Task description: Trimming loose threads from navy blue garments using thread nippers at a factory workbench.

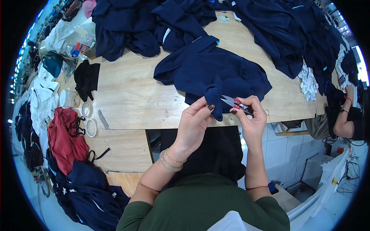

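A navy garment [216, 69] lies spread on the wooden table [127, 96] in front of me, one narrow end of it raised off the near edge. My left hand [196, 123] pinches that end between thumb and fingers. In my right hand [252, 119] is a small pair of thread snips [228, 100], gripped between thumb and fingers. Their pointed blades are parted and aim left at the lifted cloth, close beside it. I cannot tell whether the blades touch the fabric. The snips' rear part is partly hidden by my fingers.
Piles of navy garments [123, 23] cover the far side, with more at the right [285, 34]. To the left lie a black cloth [86, 79], tape rolls [91, 128], a grey strip [103, 119] and a red garment [67, 138]. Another person's arm [343, 115] shows at far right.
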A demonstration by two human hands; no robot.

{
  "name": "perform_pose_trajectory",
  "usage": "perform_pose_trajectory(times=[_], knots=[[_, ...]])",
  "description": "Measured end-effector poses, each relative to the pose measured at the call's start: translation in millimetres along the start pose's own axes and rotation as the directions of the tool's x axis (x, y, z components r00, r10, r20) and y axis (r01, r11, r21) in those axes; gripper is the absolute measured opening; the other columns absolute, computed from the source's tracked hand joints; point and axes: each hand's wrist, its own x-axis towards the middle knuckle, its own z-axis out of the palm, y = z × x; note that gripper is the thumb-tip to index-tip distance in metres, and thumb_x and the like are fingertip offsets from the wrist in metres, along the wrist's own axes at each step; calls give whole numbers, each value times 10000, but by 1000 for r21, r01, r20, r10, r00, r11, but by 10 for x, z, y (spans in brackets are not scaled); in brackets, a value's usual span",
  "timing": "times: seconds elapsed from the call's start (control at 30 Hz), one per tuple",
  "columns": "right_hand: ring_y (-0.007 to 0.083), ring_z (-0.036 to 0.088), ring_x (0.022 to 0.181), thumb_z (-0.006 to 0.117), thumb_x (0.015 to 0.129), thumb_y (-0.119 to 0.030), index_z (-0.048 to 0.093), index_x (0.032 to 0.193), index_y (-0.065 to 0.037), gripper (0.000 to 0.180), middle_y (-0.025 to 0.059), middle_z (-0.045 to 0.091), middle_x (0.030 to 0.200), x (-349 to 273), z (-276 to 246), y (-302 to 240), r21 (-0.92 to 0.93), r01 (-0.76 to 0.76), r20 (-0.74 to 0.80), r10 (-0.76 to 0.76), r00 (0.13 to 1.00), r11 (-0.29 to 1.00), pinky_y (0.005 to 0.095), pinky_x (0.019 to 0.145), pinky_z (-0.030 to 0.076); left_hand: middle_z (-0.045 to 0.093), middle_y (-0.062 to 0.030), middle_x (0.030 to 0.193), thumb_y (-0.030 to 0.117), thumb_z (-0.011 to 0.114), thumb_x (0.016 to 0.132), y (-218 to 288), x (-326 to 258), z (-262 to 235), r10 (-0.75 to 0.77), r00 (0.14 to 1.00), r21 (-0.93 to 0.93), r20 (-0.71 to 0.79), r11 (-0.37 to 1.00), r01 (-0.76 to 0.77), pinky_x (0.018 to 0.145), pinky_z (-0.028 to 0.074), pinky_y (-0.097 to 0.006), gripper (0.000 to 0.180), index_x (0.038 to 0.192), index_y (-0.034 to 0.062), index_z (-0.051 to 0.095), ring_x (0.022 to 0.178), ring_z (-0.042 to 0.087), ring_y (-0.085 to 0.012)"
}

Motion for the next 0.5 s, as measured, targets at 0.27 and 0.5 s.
perform_pose_trajectory(times=[0.27, 0.5], knots=[[119, 555, 784, 753, 748, -13, 594, 859, 25, 197, 51, 569, 833, 63, 97, -6, -48, 116, 13, -116, 993, 992, 225, 717, 450, 625, -39, 1105, 74, 527, 945, 4, -13, -3, -21, 1000, -9, 1, 1000, 21, 867, 456, -275, 299, 1233, 12, 579, 961, 574, -91], [97, 563, 796, 756, 738, -18, 603, 980, 17, 289, 44, 589, 899, 98, 204, -49, 287, -47, -60, 67, 996, 957, 216, 724, 463, 621, -51, 1129, 100, 535, 943, 7, 6, -39, -55, 996, -48, 64, 997, 58, 899, 454, -303, 316, 1244, 9, 568, 1011, 571, -101]])
